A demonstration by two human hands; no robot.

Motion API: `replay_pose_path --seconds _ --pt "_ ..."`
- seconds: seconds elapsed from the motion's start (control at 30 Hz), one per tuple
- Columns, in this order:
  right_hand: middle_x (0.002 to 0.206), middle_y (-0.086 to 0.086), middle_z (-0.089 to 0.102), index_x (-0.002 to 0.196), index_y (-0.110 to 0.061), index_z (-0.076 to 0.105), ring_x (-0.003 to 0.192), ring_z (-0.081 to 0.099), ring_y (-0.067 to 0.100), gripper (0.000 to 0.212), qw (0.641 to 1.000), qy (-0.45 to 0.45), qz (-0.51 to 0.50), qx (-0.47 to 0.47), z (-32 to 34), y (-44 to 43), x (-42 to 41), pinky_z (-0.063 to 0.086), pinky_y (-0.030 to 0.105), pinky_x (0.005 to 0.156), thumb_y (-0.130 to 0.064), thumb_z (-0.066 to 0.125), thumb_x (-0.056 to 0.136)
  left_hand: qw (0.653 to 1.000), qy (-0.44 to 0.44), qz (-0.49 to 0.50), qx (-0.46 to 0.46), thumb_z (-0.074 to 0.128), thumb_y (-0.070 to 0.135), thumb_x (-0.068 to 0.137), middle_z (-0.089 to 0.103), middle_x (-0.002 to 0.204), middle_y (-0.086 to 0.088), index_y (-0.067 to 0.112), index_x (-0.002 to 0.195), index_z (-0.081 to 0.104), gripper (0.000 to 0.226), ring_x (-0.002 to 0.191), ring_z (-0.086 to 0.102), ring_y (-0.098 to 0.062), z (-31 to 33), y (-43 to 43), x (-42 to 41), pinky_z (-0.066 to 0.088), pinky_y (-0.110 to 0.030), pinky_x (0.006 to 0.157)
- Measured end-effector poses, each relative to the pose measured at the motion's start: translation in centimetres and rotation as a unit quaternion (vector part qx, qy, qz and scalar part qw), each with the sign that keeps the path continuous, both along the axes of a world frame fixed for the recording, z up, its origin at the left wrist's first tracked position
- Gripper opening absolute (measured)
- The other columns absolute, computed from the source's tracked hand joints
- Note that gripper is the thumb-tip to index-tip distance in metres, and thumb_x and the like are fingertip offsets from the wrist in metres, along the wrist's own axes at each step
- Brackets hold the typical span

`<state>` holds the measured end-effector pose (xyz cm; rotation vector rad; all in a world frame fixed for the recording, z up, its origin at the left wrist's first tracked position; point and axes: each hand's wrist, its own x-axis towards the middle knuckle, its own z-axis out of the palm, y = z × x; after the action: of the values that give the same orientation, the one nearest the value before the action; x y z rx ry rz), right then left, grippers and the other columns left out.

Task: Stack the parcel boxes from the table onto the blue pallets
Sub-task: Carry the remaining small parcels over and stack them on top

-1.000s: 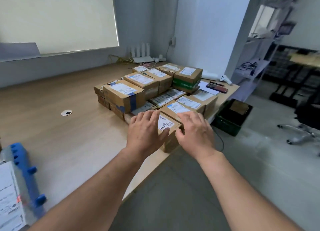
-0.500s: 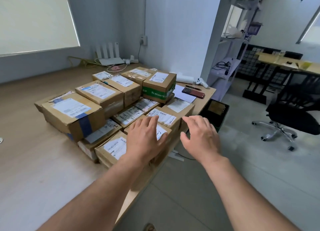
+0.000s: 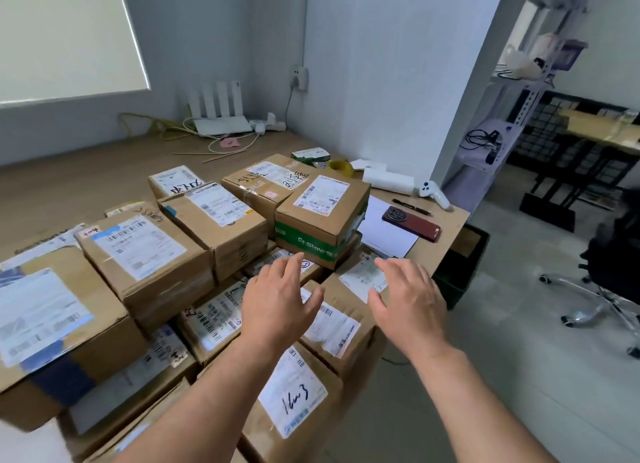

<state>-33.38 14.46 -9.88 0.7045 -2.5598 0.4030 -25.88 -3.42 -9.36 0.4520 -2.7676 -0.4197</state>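
Parcel boxes (image 3: 322,213) crowding table (image 3: 440,244) edge, both hands spread above.

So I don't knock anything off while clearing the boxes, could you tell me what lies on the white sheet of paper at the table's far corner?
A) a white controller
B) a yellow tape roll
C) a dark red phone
C: the dark red phone lies across the edge of the white sheet.
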Motion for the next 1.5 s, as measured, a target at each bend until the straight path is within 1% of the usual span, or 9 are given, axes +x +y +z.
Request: replay_pose_path --seconds 0.3,0.7,0.83,0.93,1.1,1.2,1.33,1.4,1.5 --pt "0.103 0.011 0.067 0.111 -0.007 0.067 0.094 0.063 0.032 0.046 0.998 -0.018 0.057 -0.006 -0.5 -1.8 -6.3 0.053 0.042 0.078 -0.012 0.079 0.068 0.997 -0.006 0.075 0.020 0.043 0.055 0.091 0.046 0.139 0.003 0.024 0.144 0.031 0.063 0.120 0.045 -0.019 -1.4 -2.3 -2.7 0.038 -0.033 0.096" --pt "0.131 0.015 0.051 0.138 -0.011 0.047 0.122 0.044 0.030 0.054 0.982 -0.118 0.141 -0.039 1.3 -3.3 -18.3 0.043 0.041 0.092 -0.027 0.062 0.089 0.961 -0.021 0.250 0.114 0.031 0.067 0.089 0.042 0.143 0.001 0.021 0.147 0.027 0.074 0.129 0.038 -0.017 -0.6 0.6 -7.4 0.035 -0.032 0.101" --pt "0.144 0.014 0.038 0.147 -0.016 0.032 0.132 0.033 0.029 0.066 0.973 -0.163 0.154 -0.051 1.7 -4.0 -22.8 0.037 0.043 0.100 -0.041 0.056 0.091 0.938 -0.036 0.290 0.186 0.032 0.071 0.086 0.037 0.148 0.003 0.022 0.149 0.021 0.080 0.135 0.033 -0.014 0.4 2.6 -10.1 0.035 -0.032 0.102" --pt "0.147 0.012 0.035 0.148 -0.020 0.029 0.135 0.031 0.029 0.067 0.955 -0.233 0.173 -0.061 1.2 -4.7 -25.9 0.037 0.045 0.100 -0.051 0.049 0.092 0.899 -0.009 0.325 0.292 0.038 0.074 0.081 0.036 0.150 0.002 0.024 0.150 0.018 0.087 0.135 0.037 -0.017 1.0 3.3 -12.2 0.038 -0.035 0.102" --pt "0.134 0.008 0.051 0.138 -0.018 0.045 0.118 0.046 0.024 0.055 0.887 -0.388 0.221 -0.120 0.7 -5.7 -28.9 0.038 0.039 0.093 -0.052 0.041 0.096 0.862 0.008 0.346 0.372 0.048 0.070 0.081 0.040 0.148 0.001 0.023 0.151 0.014 0.091 0.132 0.040 -0.019 2.0 4.2 -14.7 0.037 -0.030 0.098" --pt "0.116 0.000 0.053 0.128 -0.020 0.053 0.105 0.047 0.018 0.043 0.813 -0.499 0.252 -0.162 0.8 -6.1 -30.0 0.037 0.034 0.086 -0.048 0.038 0.099 0.838 0.047 0.357 0.410 0.057 0.051 0.087 0.047 0.141 0.003 0.024 0.150 0.015 0.080 0.113 0.051 -0.012 1.8 4.0 -15.1 0.042 -0.027 0.092" --pt "0.110 0.004 0.058 0.110 -0.028 0.059 0.098 0.056 0.023 0.022 0.708 -0.627 0.268 -0.186 0.4 -5.9 -31.4 0.047 0.039 0.081 -0.040 0.047 0.097 0.813 0.097 0.346 0.458 0.061 0.040 0.089 0.049 0.136 0.009 0.033 0.149 0.016 0.076 0.108 0.057 -0.012 1.0 4.8 -14.9 0.049 -0.040 0.095" --pt "0.109 0.005 0.057 0.121 -0.031 0.055 0.094 0.055 0.022 0.033 0.657 -0.670 0.302 -0.172 0.2 -5.4 -32.2 0.046 0.037 0.078 -0.039 0.057 0.089 0.804 0.114 0.333 0.480 0.061 0.039 0.088 0.048 0.137 0.009 0.039 0.148 0.017 0.074 0.113 0.056 -0.013 0.7 5.3 -14.7 0.049 -0.041 0.096" --pt "0.122 0.008 0.058 0.128 -0.038 0.050 0.105 0.058 0.029 0.066 0.615 -0.695 0.344 -0.140 -0.5 -4.7 -33.1 0.049 0.041 0.086 -0.045 0.067 0.064 0.785 0.148 0.316 0.512 0.066 0.050 0.077 0.046 0.140 0.009 0.052 0.142 0.021 0.079 0.120 0.053 -0.015 0.1 6.2 -14.0 0.046 -0.044 0.099"
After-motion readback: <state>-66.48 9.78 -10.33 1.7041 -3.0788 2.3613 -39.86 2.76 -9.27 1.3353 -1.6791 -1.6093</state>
